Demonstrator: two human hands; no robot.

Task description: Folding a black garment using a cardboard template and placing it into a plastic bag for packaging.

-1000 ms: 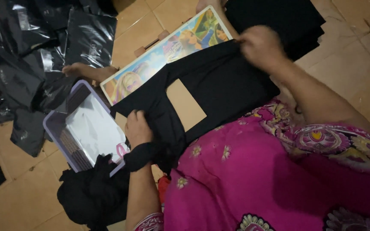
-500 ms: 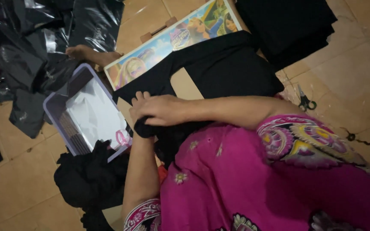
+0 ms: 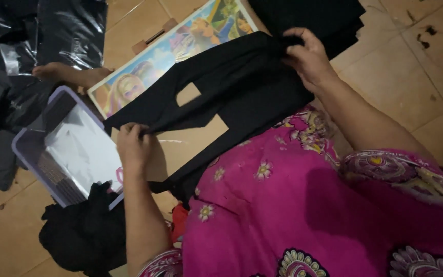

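Both hands pinch the black garment (image 3: 242,87) across my lap: left hand (image 3: 134,146) grips its lower edge, right hand (image 3: 308,56) the top; cardboard (image 3: 190,146) under it partly bare, so folding looks half done

Dim light falls on a tan tiled floor (image 3: 396,66) with dark grout lines and scattered specks

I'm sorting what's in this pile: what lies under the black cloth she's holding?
Under the black cloth a brown cardboard sheet shows through gaps, resting on a colourful picture board. How far either extends beneath is covered.
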